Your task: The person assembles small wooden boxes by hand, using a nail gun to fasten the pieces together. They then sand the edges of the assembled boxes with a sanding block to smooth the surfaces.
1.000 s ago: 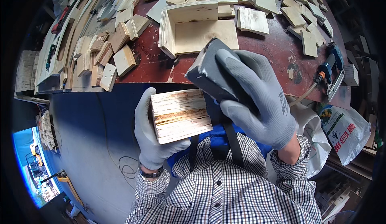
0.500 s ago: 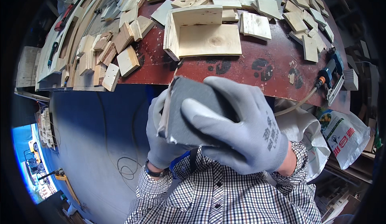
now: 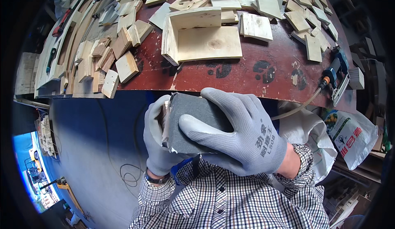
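In front of my chest is a sanding block [image 3: 201, 120] wrapped in dark grey sandpaper, its left edge ragged and pale. My right hand [image 3: 242, 134], in a grey glove, is closed on it, with the thumb flat across the dark face and the index finger along the far edge. My left hand [image 3: 158, 134], gloved too, curls round the block's left side. A thin brownish edge shows between the left palm and the dark face. The left fingertips and the underside of the block are hidden.
Beyond my hands, a red table [image 3: 189, 79] carries an open plywood corner piece [image 3: 210, 44], and many loose wood offcuts [image 3: 127, 66]. An air tool [image 3: 335, 70] with a hose lies at the right edge. White sacks [image 3: 349, 134] hang below it. A cable [image 3: 131, 175] coils on the floor.
Both hands and the sanding block have shifted slightly left and down in the picture, and the dark face has turned more toward me. The grip stays the same.
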`<state>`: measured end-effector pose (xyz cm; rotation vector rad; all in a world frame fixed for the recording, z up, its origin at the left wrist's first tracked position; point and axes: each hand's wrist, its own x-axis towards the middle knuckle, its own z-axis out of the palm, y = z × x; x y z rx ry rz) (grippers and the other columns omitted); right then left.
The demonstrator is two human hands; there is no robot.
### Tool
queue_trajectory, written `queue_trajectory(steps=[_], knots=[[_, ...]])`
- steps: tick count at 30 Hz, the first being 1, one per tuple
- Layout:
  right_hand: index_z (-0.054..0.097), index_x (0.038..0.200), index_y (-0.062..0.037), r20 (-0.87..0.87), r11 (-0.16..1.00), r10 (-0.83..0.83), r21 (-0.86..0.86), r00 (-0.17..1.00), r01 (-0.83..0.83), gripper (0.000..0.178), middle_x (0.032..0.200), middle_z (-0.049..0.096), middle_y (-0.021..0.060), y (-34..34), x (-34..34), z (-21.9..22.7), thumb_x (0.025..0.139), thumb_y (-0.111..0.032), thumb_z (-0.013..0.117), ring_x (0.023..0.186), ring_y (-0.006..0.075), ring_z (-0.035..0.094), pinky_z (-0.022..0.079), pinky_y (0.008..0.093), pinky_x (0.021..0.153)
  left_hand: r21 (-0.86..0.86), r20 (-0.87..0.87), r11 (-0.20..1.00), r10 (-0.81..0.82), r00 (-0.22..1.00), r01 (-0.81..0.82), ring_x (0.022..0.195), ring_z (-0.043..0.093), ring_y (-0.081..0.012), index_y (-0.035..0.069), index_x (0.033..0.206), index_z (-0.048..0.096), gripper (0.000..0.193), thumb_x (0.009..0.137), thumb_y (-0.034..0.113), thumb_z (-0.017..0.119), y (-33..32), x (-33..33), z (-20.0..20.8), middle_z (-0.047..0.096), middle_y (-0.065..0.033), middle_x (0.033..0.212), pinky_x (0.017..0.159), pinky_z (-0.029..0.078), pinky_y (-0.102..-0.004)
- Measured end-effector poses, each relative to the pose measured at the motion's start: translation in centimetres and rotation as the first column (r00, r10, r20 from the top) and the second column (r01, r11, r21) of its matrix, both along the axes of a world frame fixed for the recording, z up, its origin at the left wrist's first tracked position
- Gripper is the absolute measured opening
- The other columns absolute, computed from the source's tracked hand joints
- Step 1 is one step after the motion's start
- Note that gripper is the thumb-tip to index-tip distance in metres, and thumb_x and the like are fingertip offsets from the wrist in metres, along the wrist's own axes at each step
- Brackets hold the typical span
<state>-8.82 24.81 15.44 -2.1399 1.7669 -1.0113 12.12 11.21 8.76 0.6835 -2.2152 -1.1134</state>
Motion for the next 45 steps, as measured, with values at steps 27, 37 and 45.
queue_trajectory(steps=[27,37,45], knots=[[0.032,0.165,0.0035,0.531,0.991,-0.058,-0.069,0.845,0.111,0.086,0.161,0.041,0.029,0.0,0.2,-3.0,0.098,-0.032,0.071,0.146,0.041,0.045,0.034,0.0485,0.124,0.845,-0.355,0.498,0.255,0.899,0.193,0.138,0.06,-0.0304,0.003,0.161,0.039,0.109,0.079,0.049,0.095,1.1,1.8,-1.5,0.059,-0.0138,0.152,0.117,0.049,-0.0476],[0.036,0.162,0.0039,0.554,0.96,-0.22,-0.022,0.803,0.278,0.077,0.158,0.043,0.0326,1.2,2.3,-7.9,0.099,-0.025,0.068,0.142,0.0458,0.046,0.036,0.0535,0.12,0.877,-0.421,0.402,0.373,0.827,0.265,0.147,0.052,-0.0338,0.012,0.163,0.039,0.096,0.091,0.061,0.08,0.3,2.3,-1.8,0.052,-0.0111,0.161,0.122,0.045,-0.0553],[0.044,0.163,-0.0036,0.417,0.971,-0.118,-0.14,0.901,0.192,0.079,0.153,0.044,0.0347,-3.3,4.2,-2.8,0.097,-0.036,0.072,0.137,0.0495,0.048,0.037,0.0568,0.117,0.86,-0.457,0.391,0.305,0.835,0.328,0.148,0.05,-0.0359,0.013,0.168,0.032,0.099,0.095,0.071,0.067,0.8,0.6,-1.2,0.047,-0.0156,0.164,0.121,0.046,-0.0568]])
